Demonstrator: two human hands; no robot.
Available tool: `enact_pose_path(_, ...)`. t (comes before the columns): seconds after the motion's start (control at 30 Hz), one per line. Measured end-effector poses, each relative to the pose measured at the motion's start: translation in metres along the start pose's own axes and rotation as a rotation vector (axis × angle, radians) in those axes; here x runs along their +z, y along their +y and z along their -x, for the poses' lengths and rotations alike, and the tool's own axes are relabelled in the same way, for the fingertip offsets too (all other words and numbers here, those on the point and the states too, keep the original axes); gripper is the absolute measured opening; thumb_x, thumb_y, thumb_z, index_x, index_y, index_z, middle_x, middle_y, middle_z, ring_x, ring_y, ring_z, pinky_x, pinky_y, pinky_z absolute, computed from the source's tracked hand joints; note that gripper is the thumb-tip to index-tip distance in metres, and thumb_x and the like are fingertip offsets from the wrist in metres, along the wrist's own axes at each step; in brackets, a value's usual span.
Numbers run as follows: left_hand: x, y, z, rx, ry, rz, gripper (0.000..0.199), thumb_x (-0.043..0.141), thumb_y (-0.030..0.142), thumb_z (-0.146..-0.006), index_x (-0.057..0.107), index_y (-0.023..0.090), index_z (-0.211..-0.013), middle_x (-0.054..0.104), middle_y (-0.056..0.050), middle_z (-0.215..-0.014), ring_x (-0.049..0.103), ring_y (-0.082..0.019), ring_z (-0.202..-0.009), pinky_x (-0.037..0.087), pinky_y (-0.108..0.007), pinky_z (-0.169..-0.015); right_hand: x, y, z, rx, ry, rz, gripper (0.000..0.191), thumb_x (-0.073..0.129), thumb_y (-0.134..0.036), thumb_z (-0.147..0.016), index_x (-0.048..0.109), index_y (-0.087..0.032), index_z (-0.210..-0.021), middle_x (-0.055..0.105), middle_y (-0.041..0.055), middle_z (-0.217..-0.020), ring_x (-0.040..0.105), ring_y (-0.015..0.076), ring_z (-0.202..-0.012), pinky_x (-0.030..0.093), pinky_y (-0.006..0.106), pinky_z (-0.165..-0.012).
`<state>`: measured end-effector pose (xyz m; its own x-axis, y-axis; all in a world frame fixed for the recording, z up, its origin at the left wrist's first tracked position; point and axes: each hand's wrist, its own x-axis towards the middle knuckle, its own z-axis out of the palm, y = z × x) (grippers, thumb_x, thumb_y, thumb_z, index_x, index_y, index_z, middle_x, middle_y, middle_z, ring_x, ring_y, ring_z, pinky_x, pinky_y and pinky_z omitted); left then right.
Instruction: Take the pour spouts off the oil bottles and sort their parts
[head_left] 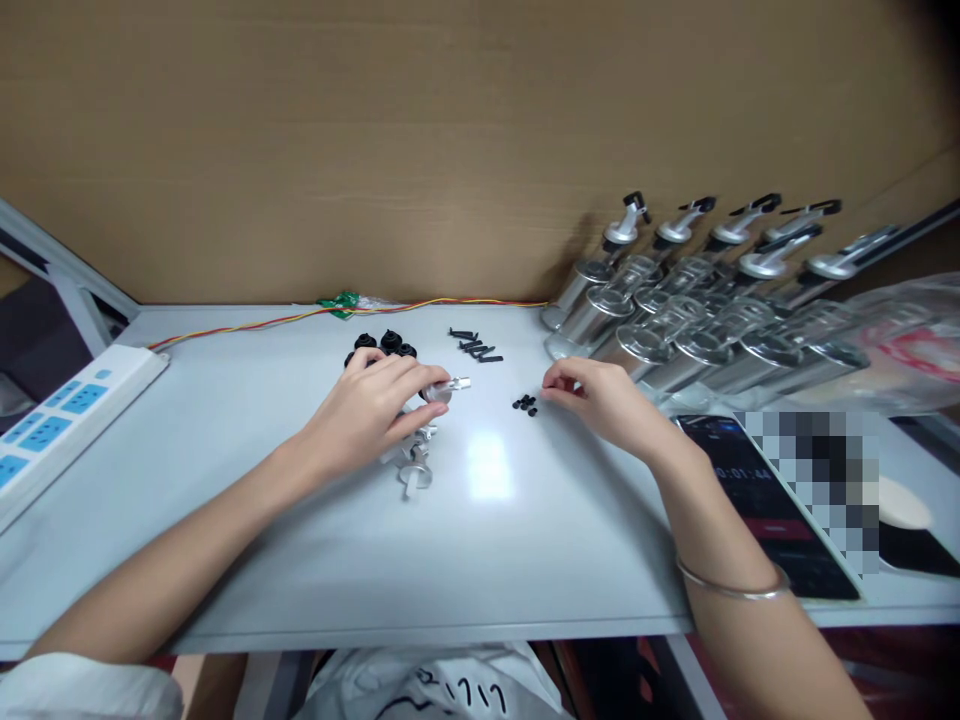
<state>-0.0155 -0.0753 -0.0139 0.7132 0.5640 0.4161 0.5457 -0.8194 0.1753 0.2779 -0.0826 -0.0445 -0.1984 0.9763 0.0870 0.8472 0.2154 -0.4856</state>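
Though left hand [367, 405] hides metal parts [416, 470] | pinch unclear

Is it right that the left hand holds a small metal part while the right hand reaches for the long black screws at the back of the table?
Not quite. In the head view the right hand reaches for the small black nuts, not the long black screws. The left hand does hold a small metal part.
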Motion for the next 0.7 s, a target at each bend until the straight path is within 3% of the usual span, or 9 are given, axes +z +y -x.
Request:
enact_pose_path(0.2, 0.001, -0.001, -0.001, -0.024, -0.060, 0.000, 0.021, 0.041, 0.032, -0.098, 0.055, 0.018, -0.106, 0.068, -0.004, -0.091, 0.061, -0.016, -0.079, 0.033, -0.033, -0.084, 0.006, -0.001, 0.002, 0.109, -0.166, 0.056, 0.009, 0.055, -0.011, -0.073, 0.060, -0.018, -0.075, 0.063, 0.0010, -0.068, 0.058, 0.0140, -0.064, 0.043, 0.024, -0.062)
enact_pose_path(0.37, 0.002, -0.001, -0.001, -0.026, -0.069, 0.002, 0.021, 0.041, 0.032, -0.097, 0.054, 0.018, -0.107, 0.067, -0.004, -0.092, 0.060, -0.016, -0.083, 0.033, -0.033, -0.084, 0.004, 0.001, 0.003, 0.046, -0.136, 0.042, 0.013, 0.055, -0.012, -0.072, 0.060, -0.018, -0.083, 0.062, 0.0004, -0.067, 0.057, 0.0143, -0.061, 0.042, 0.025, -0.060)
enact_pose_path(0.43, 0.002, -0.001, 0.000, -0.023, -0.077, 0.013, 0.021, 0.042, 0.033, -0.097, 0.054, 0.019, -0.107, 0.067, -0.003, -0.093, 0.060, -0.016, -0.083, 0.032, -0.033, -0.085, 0.001, -0.002, 0.004, 0.009, -0.044, 0.036, 0.010, 0.057, -0.018, -0.077, 0.060, -0.017, -0.087, 0.059, 0.0001, -0.065, 0.054, 0.0140, -0.058, 0.041, 0.026, -0.059)
enact_pose_path(0.57, 0.003, 0.000, 0.000, -0.013, -0.116, 0.037, 0.021, 0.043, 0.034, -0.097, 0.054, 0.019, -0.107, 0.067, -0.003, -0.094, 0.060, -0.016, -0.086, 0.032, -0.033, -0.085, 0.007, -0.026, 0.007, -0.209, 0.271, -0.081, 0.029, 0.054, -0.037, -0.088, 0.056, -0.015, -0.106, 0.058, 0.0028, -0.075, 0.054, 0.0145, -0.065, 0.043, 0.026, -0.064)
enact_pose_path(0.7, 0.006, 0.005, 0.001, 0.041, -0.211, 0.094, 0.026, 0.041, 0.037, -0.097, 0.054, 0.019, -0.110, 0.066, -0.003, -0.094, 0.060, -0.017, -0.088, 0.035, -0.032, -0.082, 0.030, -0.054, 0.011, -0.533, 0.197, -0.082, 0.028, 0.049, -0.039, -0.092, 0.059, -0.014, -0.100, 0.063, 0.0082, -0.084, 0.057, 0.0164, -0.075, 0.043, 0.028, -0.070)
